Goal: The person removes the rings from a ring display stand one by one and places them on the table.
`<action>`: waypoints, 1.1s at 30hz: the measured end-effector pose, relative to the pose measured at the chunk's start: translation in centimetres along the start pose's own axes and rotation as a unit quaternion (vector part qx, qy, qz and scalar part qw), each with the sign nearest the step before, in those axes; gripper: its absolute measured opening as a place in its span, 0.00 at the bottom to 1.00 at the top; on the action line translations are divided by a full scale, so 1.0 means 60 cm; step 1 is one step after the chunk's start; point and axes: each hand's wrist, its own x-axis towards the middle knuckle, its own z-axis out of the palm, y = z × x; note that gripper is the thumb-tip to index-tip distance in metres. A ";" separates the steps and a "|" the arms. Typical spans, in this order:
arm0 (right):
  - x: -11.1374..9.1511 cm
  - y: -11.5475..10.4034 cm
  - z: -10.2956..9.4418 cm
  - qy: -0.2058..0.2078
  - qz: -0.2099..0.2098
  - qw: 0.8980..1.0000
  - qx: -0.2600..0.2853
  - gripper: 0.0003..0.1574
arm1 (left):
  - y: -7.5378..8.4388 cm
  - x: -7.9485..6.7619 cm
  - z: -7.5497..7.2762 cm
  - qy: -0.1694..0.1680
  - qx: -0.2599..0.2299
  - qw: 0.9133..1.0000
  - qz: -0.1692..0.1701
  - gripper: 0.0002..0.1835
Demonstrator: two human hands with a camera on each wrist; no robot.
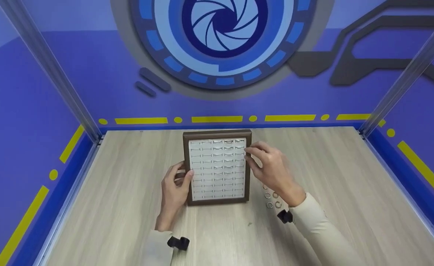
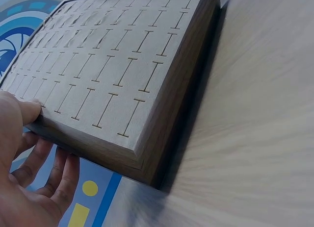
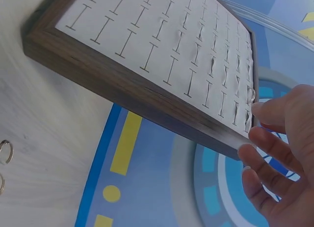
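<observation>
A ring display tray (image 1: 217, 184), brown-framed with a white slotted pad, stands tilted up facing me. Silvery rings (image 1: 228, 154) sit in slots of its upper middle and right columns; the left columns show bare slits. My left hand (image 1: 175, 188) grips the tray's left edge, thumb on the front rim and fingers behind, as the left wrist view also shows. At the upper right edge, my right hand (image 1: 272, 166) has thumb and forefinger tips right by the top slots. In the right wrist view, its fingers (image 3: 267, 175) are loosely bent and spread apart, with no ring visible between them.
Several loose rings (image 1: 269, 205) lie on the wooden table (image 1: 128, 207) right of the tray, partly beneath my right forearm. Blue patterned panels (image 1: 128, 107) close off the back and sides. Black wrist mounts (image 1: 178, 243) sit on both sleeves.
</observation>
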 end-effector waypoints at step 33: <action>0.067 -0.018 0.066 0.041 -0.034 0.996 -0.066 0.06 | 0.004 -0.001 -0.001 -0.001 0.011 1.000 -0.016 0.22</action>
